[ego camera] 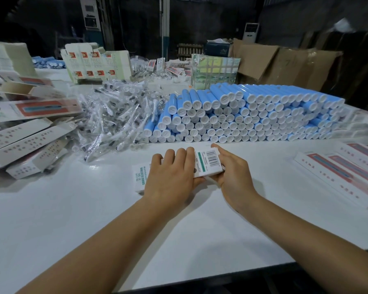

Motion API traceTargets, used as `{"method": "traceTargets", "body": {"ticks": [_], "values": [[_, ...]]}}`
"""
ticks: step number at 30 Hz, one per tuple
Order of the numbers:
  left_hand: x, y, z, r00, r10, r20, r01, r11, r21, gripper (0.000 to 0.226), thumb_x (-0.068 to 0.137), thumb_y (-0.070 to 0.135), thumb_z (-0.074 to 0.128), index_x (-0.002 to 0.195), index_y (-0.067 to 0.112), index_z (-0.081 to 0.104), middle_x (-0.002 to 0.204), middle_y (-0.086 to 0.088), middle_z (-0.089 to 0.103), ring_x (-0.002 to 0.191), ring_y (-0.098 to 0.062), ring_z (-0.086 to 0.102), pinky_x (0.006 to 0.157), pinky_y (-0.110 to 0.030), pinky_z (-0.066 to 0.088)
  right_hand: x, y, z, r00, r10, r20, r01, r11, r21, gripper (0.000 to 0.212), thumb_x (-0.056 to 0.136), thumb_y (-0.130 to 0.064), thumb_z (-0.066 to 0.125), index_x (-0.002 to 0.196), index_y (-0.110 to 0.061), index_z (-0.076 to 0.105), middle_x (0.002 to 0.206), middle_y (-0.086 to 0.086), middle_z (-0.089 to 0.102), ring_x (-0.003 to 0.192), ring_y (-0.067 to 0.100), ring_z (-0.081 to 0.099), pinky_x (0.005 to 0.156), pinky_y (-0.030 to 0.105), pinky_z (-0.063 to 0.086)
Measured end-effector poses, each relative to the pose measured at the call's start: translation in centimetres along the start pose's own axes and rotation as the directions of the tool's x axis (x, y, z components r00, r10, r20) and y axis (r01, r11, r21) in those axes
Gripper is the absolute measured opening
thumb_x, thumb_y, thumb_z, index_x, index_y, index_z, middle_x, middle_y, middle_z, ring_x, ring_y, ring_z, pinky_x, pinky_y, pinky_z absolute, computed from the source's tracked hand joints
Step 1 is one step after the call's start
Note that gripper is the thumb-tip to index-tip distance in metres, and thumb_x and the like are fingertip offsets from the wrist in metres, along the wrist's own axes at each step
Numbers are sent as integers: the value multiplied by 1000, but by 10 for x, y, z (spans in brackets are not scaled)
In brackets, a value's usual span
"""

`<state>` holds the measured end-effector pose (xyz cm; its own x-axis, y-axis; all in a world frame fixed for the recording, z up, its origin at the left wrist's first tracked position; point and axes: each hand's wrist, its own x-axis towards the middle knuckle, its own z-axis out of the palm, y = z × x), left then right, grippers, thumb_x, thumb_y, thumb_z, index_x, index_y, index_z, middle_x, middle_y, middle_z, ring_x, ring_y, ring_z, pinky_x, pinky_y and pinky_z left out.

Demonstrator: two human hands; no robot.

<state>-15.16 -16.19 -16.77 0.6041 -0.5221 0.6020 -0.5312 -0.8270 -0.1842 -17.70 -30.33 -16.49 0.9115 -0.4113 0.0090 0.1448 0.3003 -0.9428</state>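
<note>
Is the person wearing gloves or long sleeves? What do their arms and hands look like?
No gloves and no long sleeves. The left hand and right hand are bare, with no rings showing. The left forearm and right forearm are bare too, with no sleeve, watch or bracelet in view.

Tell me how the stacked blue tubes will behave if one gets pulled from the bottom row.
The blue tubes are round and lie piled in rows, so pulling a low one would likely send upper ones rolling onto the table. Their glossy sides look slippery. They appear rigid.
</note>
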Motion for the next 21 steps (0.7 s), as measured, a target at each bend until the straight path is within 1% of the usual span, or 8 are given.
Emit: {"method": "traceTargets", "body": {"ticks": [5, 7, 10, 12, 14, 16, 17, 21], "values": [[2, 1, -1, 1000, -11, 17, 11, 1000, 3, 71, 81, 59, 42, 118, 1, 61, 93, -10, 63, 77, -30, 58, 66, -40, 46, 1, 1, 0, 999, 29, 35, -31, 998, 63, 36, 96, -9, 40, 128, -6, 57, 106, 15, 69, 98, 25, 66, 85, 41, 54], [2, 1, -1, 998, -38, 54, 38, 999, -1, 72, 83, 60, 39, 122, 3, 58, 98, -9, 63, 82, -29, 58, 70, -40, 45, 1, 3, 0, 998, -8, 67, 9, 1000, -13, 41, 98, -6, 36, 136, -9, 49, 111, 13, 68, 99, 22, 66, 83, 36, 56], [4, 1, 1, 989, -102, 111, 101, 995, 11, 75, 87, 64, 33, 134, 7, 47, 110, -6, 59, 94, -28, 55, 78, -39, 41, 0, 9, 0, 993, -92, 76, 107, 969, -221, 43, 99, -12, 44, 142, -14, 43, 96, -7, 72, 88, 9, 69, 74, 26, 56], [5, 1, 3, 981, -139, 134, 137, 990, 24, 79, 87, 66, 21, 139, 9, 38, 117, -4, 55, 101, -27, 51, 82, -38, 37, 0, 11, 1, 987, -156, 38, 159, 923, -352, 44, 97, -22, 52, 140, -16, 46, 87, -13, 72, 86, 9, 70, 80, 33, 57], [5, 2, 6, 980, -155, 126, 151, 988, 40, 79, 86, 66, 15, 139, 10, 35, 117, -4, 53, 101, -26, 49, 82, -38, 36, -1, 13, 0, 983, -180, 24, 172, 885, -433, 32, 93, -32, 55, 123, -24, 62, 87, -8, 73, 86, 16, 70, 87, 47, 54], [4, 3, 10, 982, -152, 110, 148, 988, 44, 75, 89, 66, 20, 138, 11, 34, 117, -4, 52, 100, -26, 48, 82, -38, 35, -2, 15, 0, 982, -189, 27, 178, 861, -477, 18, 90, -38, 52, 95, -36, 70, 87, -7, 74, 85, 19, 71, 85, 51, 53], [4, 4, 11, 982, -152, 110, 148, 988, 43, 74, 90, 67, 22, 138, 11, 33, 117, -4, 52, 100, -25, 47, 82, -38, 35, -3, 16, 1, 979, -199, 34, 189, 846, -499, 20, 90, -39, 51, 92, -37, 70, 89, -8, 74, 86, 20, 70, 85, 51, 53], [5, 3, 12, 978, -165, 124, 159, 985, 61, 77, 89, 68, 17, 139, 11, 30, 118, -3, 50, 101, -25, 46, 82, -38, 34, -6, 17, 2, 968, -247, 49, 235, 817, -528, 31, 96, -33, 49, 120, -21, 66, 98, -7, 73, 92, 20, 68, 86, 49, 52]]}}
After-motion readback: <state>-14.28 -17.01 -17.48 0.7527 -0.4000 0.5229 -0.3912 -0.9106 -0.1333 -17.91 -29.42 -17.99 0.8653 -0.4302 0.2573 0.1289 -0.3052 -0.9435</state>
